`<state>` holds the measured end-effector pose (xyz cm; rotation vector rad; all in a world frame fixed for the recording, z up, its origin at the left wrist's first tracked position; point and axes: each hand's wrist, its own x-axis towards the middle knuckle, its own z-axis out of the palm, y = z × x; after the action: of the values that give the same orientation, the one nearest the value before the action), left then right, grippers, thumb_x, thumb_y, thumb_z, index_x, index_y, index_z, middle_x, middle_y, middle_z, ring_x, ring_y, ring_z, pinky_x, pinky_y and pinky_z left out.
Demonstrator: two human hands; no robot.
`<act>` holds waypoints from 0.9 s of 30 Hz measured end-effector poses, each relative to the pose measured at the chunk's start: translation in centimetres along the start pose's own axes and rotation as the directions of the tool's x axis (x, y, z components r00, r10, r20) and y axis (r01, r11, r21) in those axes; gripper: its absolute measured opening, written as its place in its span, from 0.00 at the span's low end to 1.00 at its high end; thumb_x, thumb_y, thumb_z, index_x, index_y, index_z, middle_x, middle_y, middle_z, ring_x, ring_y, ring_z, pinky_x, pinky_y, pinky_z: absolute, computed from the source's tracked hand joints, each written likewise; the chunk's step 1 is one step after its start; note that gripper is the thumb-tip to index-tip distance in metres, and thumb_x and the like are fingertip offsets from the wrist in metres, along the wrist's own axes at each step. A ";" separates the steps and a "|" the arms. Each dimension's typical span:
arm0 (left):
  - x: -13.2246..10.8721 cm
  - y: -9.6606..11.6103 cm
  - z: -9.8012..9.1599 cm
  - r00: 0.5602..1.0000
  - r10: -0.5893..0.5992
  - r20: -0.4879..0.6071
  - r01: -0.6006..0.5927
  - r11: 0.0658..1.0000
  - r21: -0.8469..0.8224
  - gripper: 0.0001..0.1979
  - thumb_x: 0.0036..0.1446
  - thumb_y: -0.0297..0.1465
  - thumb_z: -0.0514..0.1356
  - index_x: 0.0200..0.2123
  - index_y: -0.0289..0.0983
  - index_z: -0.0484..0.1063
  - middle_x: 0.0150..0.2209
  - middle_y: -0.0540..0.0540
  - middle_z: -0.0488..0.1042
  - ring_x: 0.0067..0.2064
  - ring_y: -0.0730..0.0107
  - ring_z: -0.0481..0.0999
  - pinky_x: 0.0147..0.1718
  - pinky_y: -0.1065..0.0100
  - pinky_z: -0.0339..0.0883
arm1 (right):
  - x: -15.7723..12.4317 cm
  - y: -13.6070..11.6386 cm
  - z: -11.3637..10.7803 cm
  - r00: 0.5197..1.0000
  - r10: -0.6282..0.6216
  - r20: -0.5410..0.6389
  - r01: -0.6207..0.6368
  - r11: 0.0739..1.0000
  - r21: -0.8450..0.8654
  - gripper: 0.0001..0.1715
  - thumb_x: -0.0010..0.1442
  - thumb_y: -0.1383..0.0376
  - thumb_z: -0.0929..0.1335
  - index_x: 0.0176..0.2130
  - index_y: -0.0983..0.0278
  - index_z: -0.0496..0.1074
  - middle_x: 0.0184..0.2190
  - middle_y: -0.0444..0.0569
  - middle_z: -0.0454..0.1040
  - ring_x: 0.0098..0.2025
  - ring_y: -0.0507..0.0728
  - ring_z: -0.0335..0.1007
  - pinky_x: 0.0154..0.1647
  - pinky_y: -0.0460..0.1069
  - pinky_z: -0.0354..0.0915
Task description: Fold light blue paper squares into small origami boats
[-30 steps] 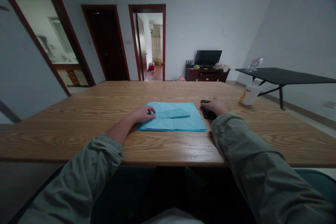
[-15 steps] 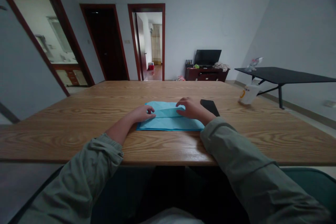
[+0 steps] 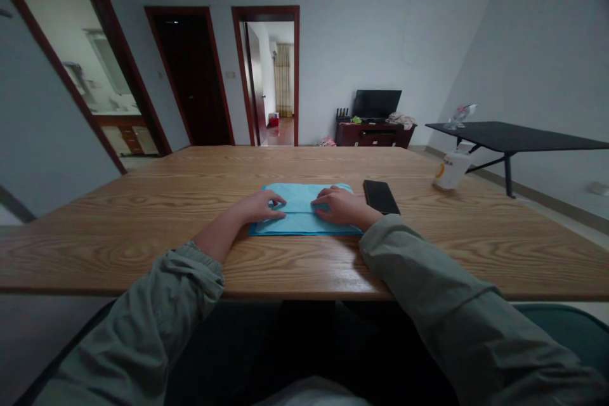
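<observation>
A light-blue folded sheet (image 3: 299,223), paper or thin cloth, lies flat on the wooden table (image 3: 295,269) in front of me. A crease or flap edge runs across its middle, and a darker blue edge shows along the bottom. My left hand (image 3: 261,206) rests on its left side, thumb and fingers apart. On the right side, my right hand (image 3: 340,206) lies over the sheet with fingers stretched flat near the crease. Part of the sheet is hidden under both hands.
A black phone (image 3: 379,195) lies just right of my right hand. Farther right stands a white plastic container (image 3: 451,170). Beyond the table are a black folding table (image 3: 518,136) and a television (image 3: 377,104) on a dark cabinet.
My right hand has come down and slightly left onto the sheet, uncovering more of the phone. The raised flap now lies flat. My left hand has shifted slightly right.
</observation>
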<state>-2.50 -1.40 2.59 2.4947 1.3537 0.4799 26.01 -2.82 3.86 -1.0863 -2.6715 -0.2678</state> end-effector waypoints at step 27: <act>1.0 3.1 -0.5 0.923 -0.175 -0.343 -0.177 0.599 -0.781 0.24 0.46 0.41 0.67 0.45 0.35 0.71 0.34 0.46 0.75 0.36 0.68 0.77 0.37 0.64 0.73 | 1.1 -4.1 -1.6 0.958 0.248 -0.141 -0.258 0.964 -0.059 0.22 0.65 0.63 0.58 0.56 0.61 0.67 0.43 0.54 0.78 0.40 0.60 0.74 0.39 0.50 0.61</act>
<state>0.19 -2.14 4.43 1.6600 0.9022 1.3152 22.62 -5.36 5.39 -1.3682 -2.3914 -0.3815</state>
